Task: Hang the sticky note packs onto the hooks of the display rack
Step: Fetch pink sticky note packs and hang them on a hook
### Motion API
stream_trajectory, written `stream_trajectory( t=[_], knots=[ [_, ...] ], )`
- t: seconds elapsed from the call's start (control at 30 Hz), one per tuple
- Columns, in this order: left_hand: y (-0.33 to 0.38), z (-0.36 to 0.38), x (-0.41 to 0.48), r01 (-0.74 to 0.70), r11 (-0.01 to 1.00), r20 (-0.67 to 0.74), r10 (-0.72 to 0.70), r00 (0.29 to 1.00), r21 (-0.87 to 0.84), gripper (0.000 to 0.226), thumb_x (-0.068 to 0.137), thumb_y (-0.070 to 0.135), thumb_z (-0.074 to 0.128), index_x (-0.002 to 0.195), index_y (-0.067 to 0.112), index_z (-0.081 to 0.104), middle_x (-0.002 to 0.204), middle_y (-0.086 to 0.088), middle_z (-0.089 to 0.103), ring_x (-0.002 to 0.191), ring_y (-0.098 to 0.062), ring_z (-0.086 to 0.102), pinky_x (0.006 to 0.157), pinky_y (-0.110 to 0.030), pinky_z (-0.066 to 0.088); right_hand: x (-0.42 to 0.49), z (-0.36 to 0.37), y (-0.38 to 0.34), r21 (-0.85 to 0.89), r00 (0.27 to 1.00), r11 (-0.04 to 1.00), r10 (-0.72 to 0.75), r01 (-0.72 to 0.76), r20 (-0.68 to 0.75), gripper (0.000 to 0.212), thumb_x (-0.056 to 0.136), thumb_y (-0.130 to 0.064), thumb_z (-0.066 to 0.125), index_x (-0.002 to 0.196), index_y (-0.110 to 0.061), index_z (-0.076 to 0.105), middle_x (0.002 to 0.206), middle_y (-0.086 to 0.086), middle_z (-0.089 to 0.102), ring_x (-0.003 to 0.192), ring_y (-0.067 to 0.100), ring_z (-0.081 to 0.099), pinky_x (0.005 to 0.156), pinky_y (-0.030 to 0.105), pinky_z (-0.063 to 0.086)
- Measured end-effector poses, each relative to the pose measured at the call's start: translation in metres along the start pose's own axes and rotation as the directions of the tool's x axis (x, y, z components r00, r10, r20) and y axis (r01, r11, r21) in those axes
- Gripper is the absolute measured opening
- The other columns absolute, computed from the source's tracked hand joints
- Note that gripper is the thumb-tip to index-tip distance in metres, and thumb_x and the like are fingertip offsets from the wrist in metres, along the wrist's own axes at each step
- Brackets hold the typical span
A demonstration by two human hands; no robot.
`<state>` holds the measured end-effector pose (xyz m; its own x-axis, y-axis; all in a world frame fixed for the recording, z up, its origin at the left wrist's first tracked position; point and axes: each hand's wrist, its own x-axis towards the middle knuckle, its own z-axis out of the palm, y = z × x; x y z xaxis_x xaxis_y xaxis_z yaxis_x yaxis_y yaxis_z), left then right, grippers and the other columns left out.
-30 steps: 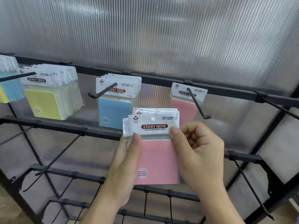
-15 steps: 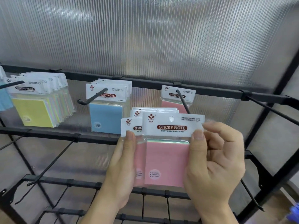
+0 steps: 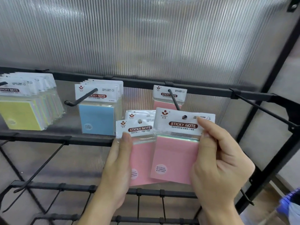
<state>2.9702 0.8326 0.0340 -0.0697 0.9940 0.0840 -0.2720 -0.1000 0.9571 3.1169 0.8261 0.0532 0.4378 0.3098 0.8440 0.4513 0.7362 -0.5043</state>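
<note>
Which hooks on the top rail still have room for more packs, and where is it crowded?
Free: the bare hook at the rail's right end, and the hook holding one hung pink pack, where the right hand is bringing another pink pack. Crowded: the yellow packs; the blue packs are fairly full.

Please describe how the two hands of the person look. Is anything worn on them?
Both hands are bare. The left hand and right hand show no gloves, rings, watch or sleeves as far as the wrists are visible. The nails on the fingers are short and unpainted.
</note>
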Motion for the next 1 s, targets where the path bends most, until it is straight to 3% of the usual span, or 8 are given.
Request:
stream_trajectory(
  t=[0.07,0.13,0.3,0.37,0.47,0.8,1.0],
  knots=[
    [-0.001,-0.001,0.001,0.007,1.000,-0.003,-0.007,1.000,-0.008,0.062,0.064,0.070,0.044,0.115,0.038,0.061,0.100,0.007,0.076,0.093,-0.016,0.072,0.085,-0.045,0.055,0.000,-0.001,0.001,-0.006,1.000,1.000,0.018,-0.018,-0.005,0.028,0.091,-0.009,0.047,0.104,-0.022,0.069,0.076,-0.003,0.064,0.063,0.015,0.061,0.055,0.031,0.048],
    [-0.002,-0.002,0.002,0.008,1.000,-0.015,-0.008,1.000,-0.011,0.060,0.065,0.069,0.043,0.112,0.037,0.061,0.097,0.007,0.076,0.089,-0.015,0.073,0.081,-0.042,0.056,0.002,0.000,0.002,-0.023,1.000,1.000,0.001,-0.001,0.013,0.031,0.091,-0.008,0.047,0.096,-0.024,0.073,0.075,0.000,0.063,0.062,0.016,0.060,0.055,0.031,0.047],
    [-0.004,-0.004,0.005,-0.020,1.000,-0.073,0.021,0.997,0.013,0.053,0.073,0.063,0.040,0.115,0.037,0.059,0.090,0.016,0.075,0.079,-0.003,0.071,0.067,-0.029,0.052,0.007,0.002,0.006,-0.084,0.995,0.994,-0.063,0.070,0.081,0.030,0.088,-0.004,0.043,0.096,-0.023,0.065,0.069,-0.005,0.060,0.066,0.002,0.055,0.061,0.012,0.041],
    [-0.004,-0.007,0.006,-0.027,0.999,-0.098,0.030,0.995,0.024,0.052,0.075,0.062,0.039,0.117,0.037,0.058,0.087,0.018,0.075,0.075,-0.001,0.071,0.061,-0.023,0.053,0.010,0.005,0.011,-0.118,0.993,0.991,-0.057,0.069,0.099,0.030,0.087,-0.003,0.043,0.094,-0.018,0.068,0.073,-0.014,0.060,0.068,0.000,0.056,0.064,0.009,0.040],
    [-0.003,-0.013,0.006,-0.027,0.999,-0.116,0.030,0.993,0.023,0.053,0.075,0.060,0.038,0.119,0.038,0.057,0.086,0.019,0.075,0.073,0.001,0.070,0.052,-0.014,0.051,0.015,0.014,0.022,-0.160,0.992,0.985,-0.052,0.071,0.117,0.031,0.085,0.001,0.042,0.092,-0.005,0.072,0.076,-0.011,0.060,0.070,0.005,0.056,0.069,0.008,0.041],
    [0.001,-0.024,0.008,-0.050,0.998,-0.133,0.053,0.990,0.029,0.047,0.076,0.061,0.037,0.113,0.041,0.058,0.090,0.019,0.074,0.078,0.002,0.070,0.057,-0.017,0.052,0.034,0.045,0.059,-0.279,0.983,0.957,-0.026,0.077,0.182,0.039,0.078,0.005,0.038,0.101,0.002,0.071,0.075,0.002,0.058,0.073,0.005,0.049,0.072,-0.001,0.035],
    [0.001,-0.024,0.011,-0.057,0.997,-0.108,0.062,0.992,0.043,0.048,0.079,0.061,0.036,0.116,0.041,0.057,0.092,0.020,0.074,0.079,0.003,0.070,0.060,-0.019,0.051,0.040,0.055,0.082,-0.341,0.930,0.940,0.114,0.013,0.348,0.046,0.088,0.006,0.038,0.128,-0.005,0.060,0.092,0.007,0.053,0.078,0.002,0.042,0.072,0.007,0.036]
  ],
)
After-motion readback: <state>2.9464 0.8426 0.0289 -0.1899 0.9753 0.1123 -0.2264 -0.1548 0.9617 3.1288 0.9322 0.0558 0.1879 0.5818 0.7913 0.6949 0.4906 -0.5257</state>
